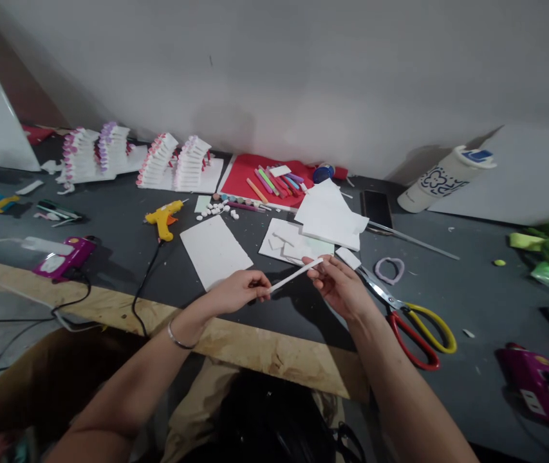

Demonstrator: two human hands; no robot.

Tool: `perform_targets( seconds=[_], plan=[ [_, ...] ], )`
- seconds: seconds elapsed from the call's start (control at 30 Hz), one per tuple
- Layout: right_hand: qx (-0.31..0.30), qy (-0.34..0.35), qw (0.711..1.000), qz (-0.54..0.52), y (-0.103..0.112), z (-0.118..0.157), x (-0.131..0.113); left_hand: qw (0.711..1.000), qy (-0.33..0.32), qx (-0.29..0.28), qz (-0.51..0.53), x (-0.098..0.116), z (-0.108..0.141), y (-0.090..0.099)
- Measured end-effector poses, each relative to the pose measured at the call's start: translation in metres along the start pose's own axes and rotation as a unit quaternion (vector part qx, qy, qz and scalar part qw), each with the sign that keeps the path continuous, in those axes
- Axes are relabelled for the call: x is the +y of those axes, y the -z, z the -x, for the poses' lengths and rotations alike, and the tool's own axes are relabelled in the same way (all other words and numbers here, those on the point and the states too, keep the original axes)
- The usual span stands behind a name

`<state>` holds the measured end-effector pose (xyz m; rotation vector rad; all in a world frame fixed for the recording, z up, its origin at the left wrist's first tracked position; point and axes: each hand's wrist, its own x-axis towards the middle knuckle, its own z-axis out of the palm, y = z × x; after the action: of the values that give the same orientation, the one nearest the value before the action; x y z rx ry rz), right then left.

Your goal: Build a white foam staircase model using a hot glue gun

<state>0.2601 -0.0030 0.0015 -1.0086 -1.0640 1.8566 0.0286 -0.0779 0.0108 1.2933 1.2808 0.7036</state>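
Note:
A thin white strip (293, 277), perhaps foam or card, stretches between my two hands above the front of the table. My left hand (242, 291) pinches its lower left end, and my right hand (334, 280) grips the upper right end with thumb and fingers. A blank white sheet (216, 249) lies just beyond my left hand. Behind my right hand sit a white board with cut scraps (274, 244) and stacked white sheets (329, 215). Scissors (400, 305) with one red and one yellow handle rest open-bladed beside my right forearm.
A yellow glue gun (163, 218) with its black cord lies left of the sheet. Farther back are white stepped models (190, 164) and colored markers (279, 183) on red paper (240, 173). A white tumbler (441, 180), a phone (376, 207) and purple power strips (69, 257) are around.

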Motion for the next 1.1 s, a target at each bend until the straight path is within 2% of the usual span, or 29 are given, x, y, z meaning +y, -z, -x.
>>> perform_targets(
  seconds=[0.17,0.27,0.33,0.4,0.47,0.57,0.63,0.7,0.8,0.87,0.97,1.1],
  plan=[
    [-0.02,0.041,0.999,0.012,-0.004,0.002,-0.005,0.996,0.005,-0.006,0.091,0.002,-0.002,-0.005],
    [-0.043,0.088,0.986,0.137,-0.01,0.007,-0.005,0.983,-0.007,-0.002,0.183,0.003,0.001,-0.006],
    [-0.062,0.133,0.953,0.266,-0.016,0.012,-0.003,0.964,-0.01,0.005,0.267,0.003,0.002,-0.01],
    [-0.072,0.18,0.916,0.352,-0.022,0.017,0.0,0.936,-0.008,0.015,0.351,0.003,0.002,-0.016],
    [-0.065,0.221,0.895,0.382,-0.028,0.021,0.004,0.905,-0.005,0.03,0.424,0.003,-0.002,-0.024],
    [-0.035,0.24,0.883,0.402,-0.034,0.022,0.007,0.861,-0.006,0.068,0.504,0.004,-0.009,-0.038],
    [-0.017,0.222,0.893,0.391,-0.036,0.021,0.008,0.838,-0.001,0.089,0.539,0.004,-0.015,-0.046],
    [-0.009,0.183,0.92,0.345,-0.037,0.019,0.009,0.824,0.006,0.098,0.559,0.003,-0.019,-0.05],
    [-0.023,0.109,0.964,0.243,-0.04,0.016,0.012,0.817,-0.002,0.108,0.567,0.002,-0.022,-0.055],
    [-0.035,0.064,0.979,0.19,-0.041,0.015,0.015,0.821,-0.016,0.123,0.558,0.001,-0.024,-0.057],
    [-0.035,0.031,0.987,0.157,-0.043,0.015,0.021,0.835,-0.036,0.164,0.524,0.0,-0.025,-0.06],
    [-0.019,0.064,0.981,0.183,-0.044,0.016,0.029,0.853,-0.048,0.231,0.466,0.001,-0.025,-0.063]
  ],
)
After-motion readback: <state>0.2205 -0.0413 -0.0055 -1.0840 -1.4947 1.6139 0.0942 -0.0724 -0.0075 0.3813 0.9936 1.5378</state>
